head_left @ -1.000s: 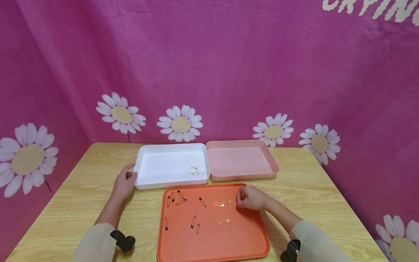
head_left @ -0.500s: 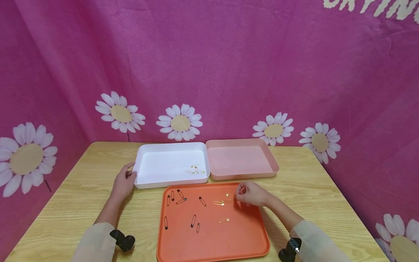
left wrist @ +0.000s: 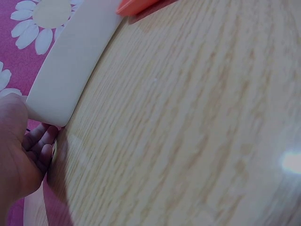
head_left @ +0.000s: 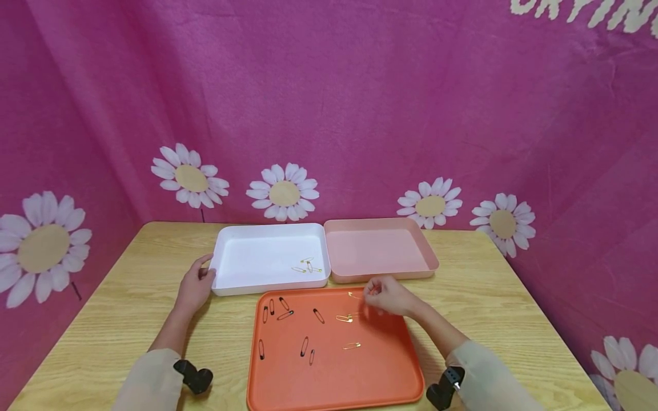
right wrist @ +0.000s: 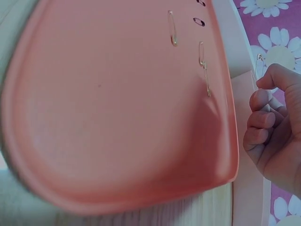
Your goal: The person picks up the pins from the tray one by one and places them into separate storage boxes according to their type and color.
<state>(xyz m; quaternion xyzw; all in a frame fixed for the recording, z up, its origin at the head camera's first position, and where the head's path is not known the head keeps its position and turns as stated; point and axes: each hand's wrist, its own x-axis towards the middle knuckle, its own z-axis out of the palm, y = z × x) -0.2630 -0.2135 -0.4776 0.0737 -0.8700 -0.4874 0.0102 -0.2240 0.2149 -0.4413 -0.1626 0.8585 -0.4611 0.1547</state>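
My right hand (head_left: pixel 388 294) pinches a gold safety pin (head_left: pixel 353 295) between thumb and forefinger, above the far edge of the orange tray (head_left: pixel 334 382). In the right wrist view the pin (right wrist: pixel 259 64) sticks up past the fingertips. My left hand (head_left: pixel 196 285) holds the left end of the white tray (head_left: pixel 252 254), thumb by the rim and fingers curled around the corner. Several gold safety pins (head_left: pixel 352 346) lie on the orange tray's right half, several black safety pins (head_left: pixel 304 346) on its left. More gold safety pins (head_left: pixel 309 266) rest in the white tray.
A pink tray (head_left: pixel 377 248) stands beside the white tray, at its right. All three trays sit on a wooden table (head_left: pixel 478 302). A magenta curtain (head_left: pixel 334 114) with daisies hangs behind the table.
My right hand has lifted a gold safety pin off the orange tray and moved it toward the far edge, slightly leftward. My left hand has stayed at the white tray.
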